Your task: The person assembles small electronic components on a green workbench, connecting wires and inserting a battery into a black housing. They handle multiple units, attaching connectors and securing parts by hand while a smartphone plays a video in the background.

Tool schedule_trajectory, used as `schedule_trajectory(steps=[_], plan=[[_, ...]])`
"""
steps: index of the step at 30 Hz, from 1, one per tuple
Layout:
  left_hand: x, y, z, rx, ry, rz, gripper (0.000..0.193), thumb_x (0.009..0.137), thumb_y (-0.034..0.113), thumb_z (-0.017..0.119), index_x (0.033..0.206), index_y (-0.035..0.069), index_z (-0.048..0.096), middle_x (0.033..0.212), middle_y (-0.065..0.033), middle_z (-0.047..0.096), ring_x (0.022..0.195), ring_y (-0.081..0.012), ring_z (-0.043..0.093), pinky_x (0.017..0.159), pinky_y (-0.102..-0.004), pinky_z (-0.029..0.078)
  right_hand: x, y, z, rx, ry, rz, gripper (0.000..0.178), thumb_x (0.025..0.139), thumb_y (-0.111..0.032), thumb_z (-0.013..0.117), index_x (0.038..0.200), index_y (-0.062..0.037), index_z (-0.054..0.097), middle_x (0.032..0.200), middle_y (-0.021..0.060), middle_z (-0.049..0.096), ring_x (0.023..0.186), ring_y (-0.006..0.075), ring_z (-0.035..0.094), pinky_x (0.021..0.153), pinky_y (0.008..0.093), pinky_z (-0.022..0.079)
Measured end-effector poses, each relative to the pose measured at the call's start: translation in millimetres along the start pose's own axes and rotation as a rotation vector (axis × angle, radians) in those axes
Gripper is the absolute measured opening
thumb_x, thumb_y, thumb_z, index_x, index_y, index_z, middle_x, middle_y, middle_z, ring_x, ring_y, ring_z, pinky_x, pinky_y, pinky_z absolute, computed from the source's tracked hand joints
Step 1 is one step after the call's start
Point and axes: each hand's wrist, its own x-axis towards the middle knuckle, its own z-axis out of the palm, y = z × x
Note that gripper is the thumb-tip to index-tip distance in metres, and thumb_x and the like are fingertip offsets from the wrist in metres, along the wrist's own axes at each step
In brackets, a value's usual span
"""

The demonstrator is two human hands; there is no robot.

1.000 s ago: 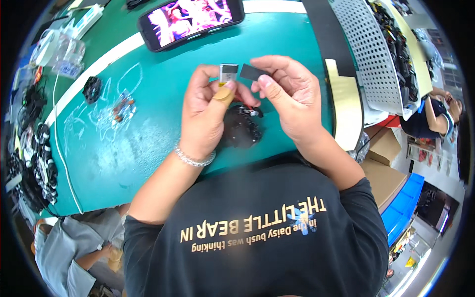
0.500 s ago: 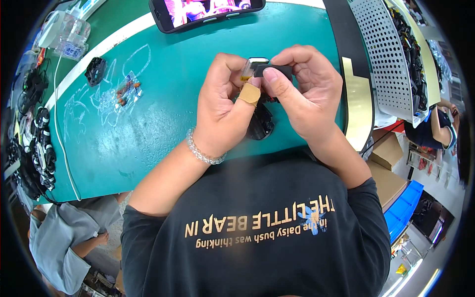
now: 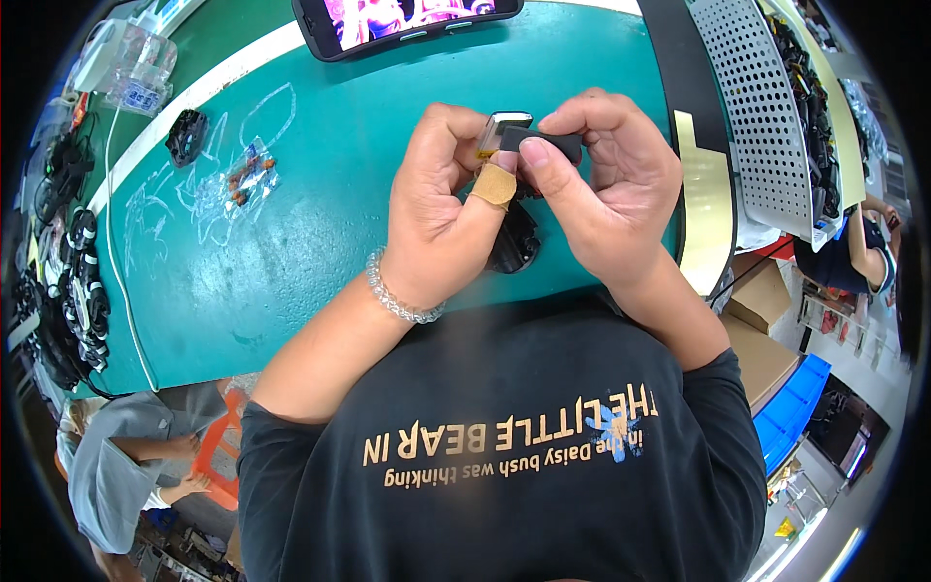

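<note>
Between the thumb and fingers of my left hand [image 3: 436, 209] is a small flat silver block [image 3: 510, 119] with a yellow edge, which looks like a battery cell. A tan bandage [image 3: 494, 184] wraps the left thumb. My right hand [image 3: 621, 189] pinches a black strip [image 3: 562, 144] between thumb and forefinger. Its left end lies against the silver block; whether it is stuck there I cannot tell. Just under the hands, a dark rounded plastic housing [image 3: 516, 244] rests on the green table [image 3: 330, 184], partly hidden by my left thumb and palm.
A phone [image 3: 407, 24] with a lit screen stands at the far edge. To the left lie a black part [image 3: 186, 138], small orange-brown pieces [image 3: 250, 179] and a white cable [image 3: 121, 272]. On the right is a perforated grey basket [image 3: 756, 107]. Two people are nearby.
My right hand has shifted slightly right, and more of the black strip shows. At the lower left, a person now holds an orange frame-like object.
</note>
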Motion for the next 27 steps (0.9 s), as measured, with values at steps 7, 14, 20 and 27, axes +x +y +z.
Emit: schedule_trajectory(steps=[7,14,20,27], plan=[[0.4,4.8,2.7,-0.062,0.012,-0.029,0.016,0.091,0.0,0.053,0.101,0.006,0.042,0.082,0.0007,0.05,0.068,-0.0028,0.043,0.058,-0.0189,0.035,-1.0,-1.8,2.5,0.053,0.027,0.033,0.014,0.076,-0.006,0.071,0.085,-0.0018,0.061,0.074,0.0018,0.06,0.063,0.0085,0.049,0.056,0.0225,0.039],[-0.5,1.3,-0.8,-0.025,0.0,-0.016,0.016,0.089,0.0,0.054,0.099,0.005,0.042,0.082,-0.001,0.052,0.071,-0.0049,0.047,0.065,-0.0219,0.042,-0.7,-1.3,5.0,0.067,0.031,0.082,0.013,0.077,-0.006,0.07,0.085,-0.0016,0.061,0.074,0.0013,0.06,0.063,0.0076,0.049,0.055,0.022,0.039],[-0.4,3.6,0.2,-0.006,-0.003,0.001,0.016,0.088,0.0,0.055,0.097,0.004,0.043,0.083,-0.0018,0.052,0.075,-0.006,0.05,0.069,-0.023,0.045,-0.4,-2.2,4.3,0.062,0.03,0.079,0.013,0.077,-0.006,0.07,0.085,-0.0018,0.06,0.074,0.001,0.061,0.064,0.0069,0.05,0.055,0.0218,0.038],[-0.1,3.7,0.5,-0.061,-0.023,0.013,0.015,0.089,-0.001,0.053,0.097,0.005,0.042,0.082,-0.0009,0.052,0.074,-0.0055,0.049,0.068,-0.0219,0.043,-0.8,-4.1,2.8,0.091,0.007,0.131,0.013,0.08,-0.006,0.069,0.086,-0.0013,0.059,0.073,0.0009,0.061,0.064,0.0055,0.051,0.055,0.0205,0.038]])
